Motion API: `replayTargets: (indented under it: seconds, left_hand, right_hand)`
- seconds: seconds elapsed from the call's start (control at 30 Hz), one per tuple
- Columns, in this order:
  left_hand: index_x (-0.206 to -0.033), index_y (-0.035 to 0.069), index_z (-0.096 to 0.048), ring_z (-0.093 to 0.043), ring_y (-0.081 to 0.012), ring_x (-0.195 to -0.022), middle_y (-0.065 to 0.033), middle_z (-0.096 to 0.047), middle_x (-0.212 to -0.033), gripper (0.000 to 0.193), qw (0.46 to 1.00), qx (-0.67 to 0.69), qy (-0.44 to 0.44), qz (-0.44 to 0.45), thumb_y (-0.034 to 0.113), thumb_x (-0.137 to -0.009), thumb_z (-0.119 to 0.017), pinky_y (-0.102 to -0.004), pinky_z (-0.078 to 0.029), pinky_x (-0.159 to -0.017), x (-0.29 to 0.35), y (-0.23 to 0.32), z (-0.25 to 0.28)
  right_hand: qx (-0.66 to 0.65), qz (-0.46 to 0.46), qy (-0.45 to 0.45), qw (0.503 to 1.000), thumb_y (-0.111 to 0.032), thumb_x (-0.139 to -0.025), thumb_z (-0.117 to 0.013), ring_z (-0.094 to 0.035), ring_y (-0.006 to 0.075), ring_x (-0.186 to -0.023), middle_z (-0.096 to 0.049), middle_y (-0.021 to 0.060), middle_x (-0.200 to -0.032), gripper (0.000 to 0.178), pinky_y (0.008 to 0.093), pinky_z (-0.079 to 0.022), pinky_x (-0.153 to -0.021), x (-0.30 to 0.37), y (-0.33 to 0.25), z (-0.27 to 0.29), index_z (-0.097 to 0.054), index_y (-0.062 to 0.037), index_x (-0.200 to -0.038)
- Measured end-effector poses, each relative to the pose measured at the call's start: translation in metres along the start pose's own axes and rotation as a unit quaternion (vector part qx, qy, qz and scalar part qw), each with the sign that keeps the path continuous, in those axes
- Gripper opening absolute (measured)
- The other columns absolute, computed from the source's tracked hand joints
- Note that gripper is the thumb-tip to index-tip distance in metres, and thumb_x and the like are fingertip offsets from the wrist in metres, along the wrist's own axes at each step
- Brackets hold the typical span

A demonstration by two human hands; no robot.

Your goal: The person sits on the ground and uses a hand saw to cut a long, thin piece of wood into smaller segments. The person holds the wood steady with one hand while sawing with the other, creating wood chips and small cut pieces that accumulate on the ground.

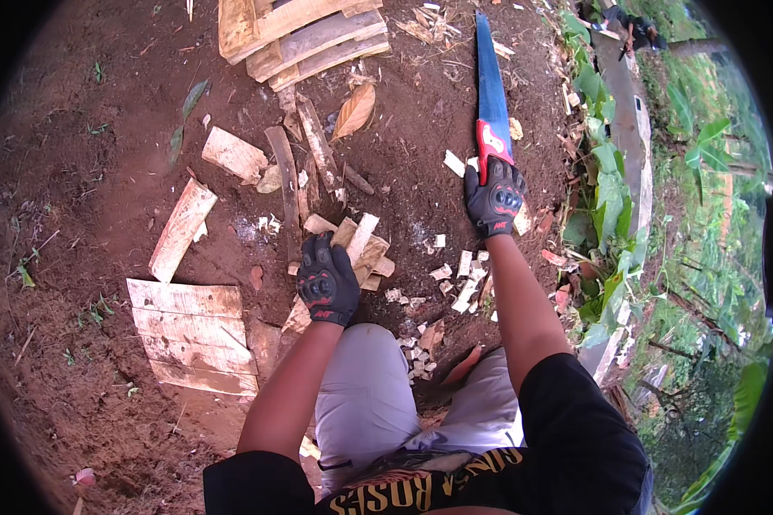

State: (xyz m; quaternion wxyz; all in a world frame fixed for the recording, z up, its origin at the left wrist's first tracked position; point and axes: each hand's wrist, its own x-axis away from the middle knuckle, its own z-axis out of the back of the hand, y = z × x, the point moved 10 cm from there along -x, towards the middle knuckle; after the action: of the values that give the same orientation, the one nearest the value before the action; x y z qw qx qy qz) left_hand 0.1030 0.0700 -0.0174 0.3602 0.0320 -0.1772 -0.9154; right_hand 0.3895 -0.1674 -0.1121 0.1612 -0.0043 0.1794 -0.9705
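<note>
My right hand, in a black padded glove, is closed round the red handle of a handsaw. Its blue blade points away from me, low over the brown soil. In a matching glove, my left hand lies with fingers bent down over a piece of wood; the fingertips are partly hidden. Just past and beside that hand are several short wood blocks in a loose pile. Small offcuts lie between my hands, and tiny cut cubes are by my knees.
A panel of light boards lies on the left, with a loose block above it. Stacked planks stand at the far side. Bark strips and a dry leaf lie between. Green plants border a path on the right; another person is distant.
</note>
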Motion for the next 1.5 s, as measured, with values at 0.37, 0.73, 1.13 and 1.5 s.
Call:
replayTargets:
  seconds: [0.37,0.73,1.13,1.5]
  left_hand:
    - [-0.125,0.007,-0.066,-0.070,-0.0457,-0.108,-0.0242,-0.066,-0.125,0.036,1.000,-0.016,0.009,0.018,0.033,-0.111,-0.045,-0.0581,-0.057,-0.091,-0.006,0.013,0.005]
    - [-0.165,-0.002,-0.035,-0.051,-0.0451,-0.146,-0.0273,-0.043,-0.165,0.111,0.989,-0.078,-0.090,-0.088,0.076,-0.092,-0.065,-0.0555,-0.043,-0.119,0.018,0.025,0.009]
    - [-0.174,0.005,-0.011,-0.067,-0.0404,-0.126,-0.0286,-0.057,-0.146,0.119,0.971,-0.174,-0.128,-0.102,0.052,-0.088,-0.080,-0.0516,-0.055,-0.101,0.032,0.017,0.037]
    - [-0.175,0.009,-0.013,-0.066,-0.0407,-0.128,-0.0322,-0.057,-0.149,0.118,0.970,-0.133,-0.158,-0.130,0.059,-0.089,-0.076,-0.0537,-0.052,-0.103,0.100,-0.026,0.120]
  right_hand:
    - [-0.239,-0.107,0.038,0.964,-0.046,-0.111,-0.056,-0.067,0.0440,-0.083,-0.067,0.0220,-0.085,0.044,0.0520,-0.048,-0.072,0.124,0.029,0.220,-0.068,-0.0045,-0.101]
    - [-0.384,-0.300,0.032,0.873,-0.028,-0.106,-0.069,-0.059,0.0127,-0.082,-0.067,0.0027,-0.086,0.029,0.0326,-0.049,-0.074,0.473,0.016,0.343,-0.072,0.0003,-0.099]
    - [-0.404,-0.274,0.090,0.868,-0.033,-0.109,-0.066,-0.058,0.0104,-0.079,-0.064,0.0007,-0.084,0.032,0.0307,-0.048,-0.073,0.491,0.006,0.361,-0.068,-0.0023,-0.097]
    - [-0.354,-0.210,0.079,0.908,-0.046,-0.110,-0.057,-0.063,0.0213,-0.077,-0.070,0.0081,-0.086,0.046,0.0388,-0.050,-0.079,0.474,-0.014,0.349,-0.071,-0.0048,-0.093]
